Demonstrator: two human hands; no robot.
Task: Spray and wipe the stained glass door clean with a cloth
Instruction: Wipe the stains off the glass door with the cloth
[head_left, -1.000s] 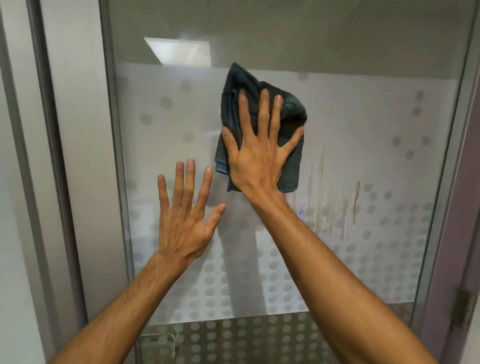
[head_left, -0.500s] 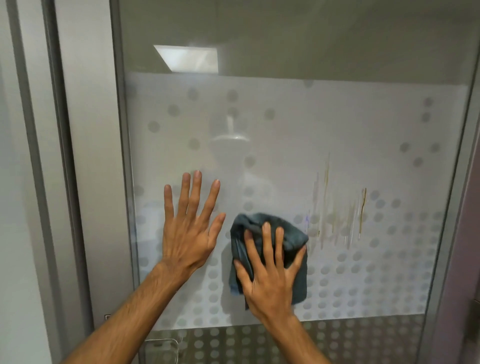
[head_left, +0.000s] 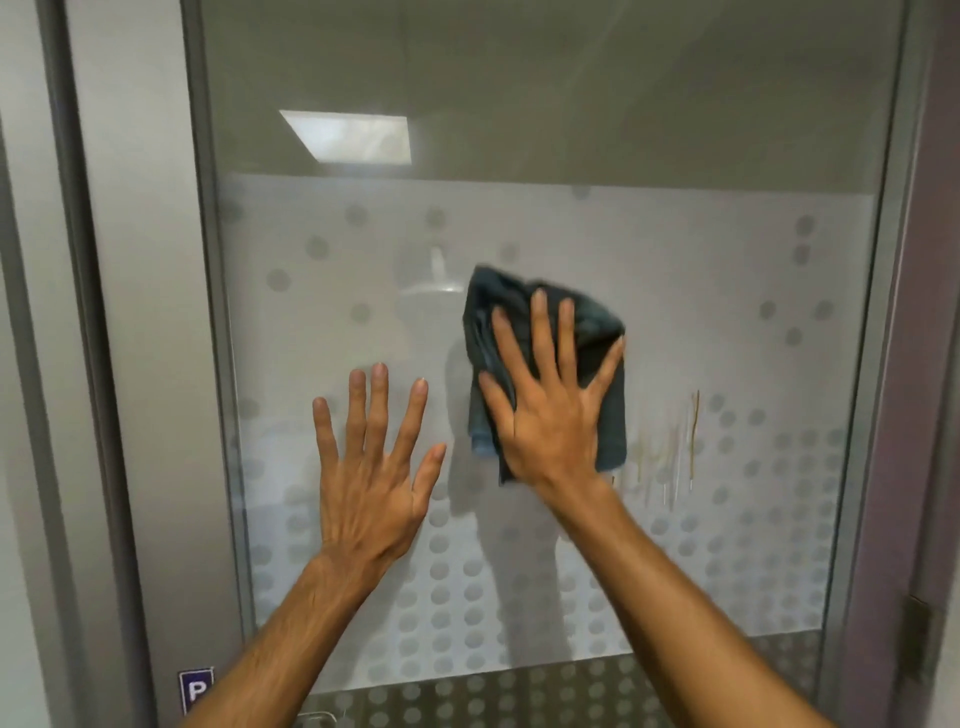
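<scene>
Head view: my right hand (head_left: 545, 415) lies flat with fingers spread, pressing the dark cloth (head_left: 597, 322) against the glass door (head_left: 675, 286) just right of the frame's centre. My left hand (head_left: 371, 483) is also spread flat, palm against the glass at centre left, holding nothing and seemingly bracing the door. The brownish streaks (head_left: 693, 441) sit to the right of the cloth and slightly lower, near its lower right corner, and their long axis runs up and down. The right hand is clearly the nearer one. I judge the next pass should carry the cloth rightward and a little down, then along the streaks, which look not yet wiped.
</scene>
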